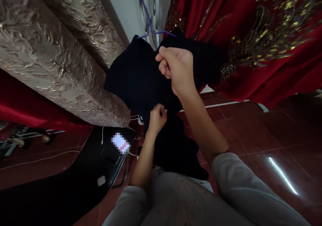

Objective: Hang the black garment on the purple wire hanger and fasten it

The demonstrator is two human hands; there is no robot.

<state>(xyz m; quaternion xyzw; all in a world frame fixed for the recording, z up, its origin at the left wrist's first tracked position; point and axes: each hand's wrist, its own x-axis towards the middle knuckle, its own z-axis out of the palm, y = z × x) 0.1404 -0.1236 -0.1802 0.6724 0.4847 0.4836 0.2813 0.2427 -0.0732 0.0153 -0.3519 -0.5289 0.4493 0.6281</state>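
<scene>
A black garment (136,75) hangs on a purple wire hanger (148,24) in front of me. My right hand (176,68) is closed on the garment near its neck, just below the hanger. My left hand (157,117) is lower down, fingers pinched on the black cloth at its middle. The garment's lower part drapes down toward my lap. Both my sleeves are grey.
A beige embossed fabric (50,51) hangs at the left and a red garment with gold embroidery (264,41) at the right. A black glossy table (62,182) with a phone and white cables lies at the lower left. The floor is dark red tile (264,135).
</scene>
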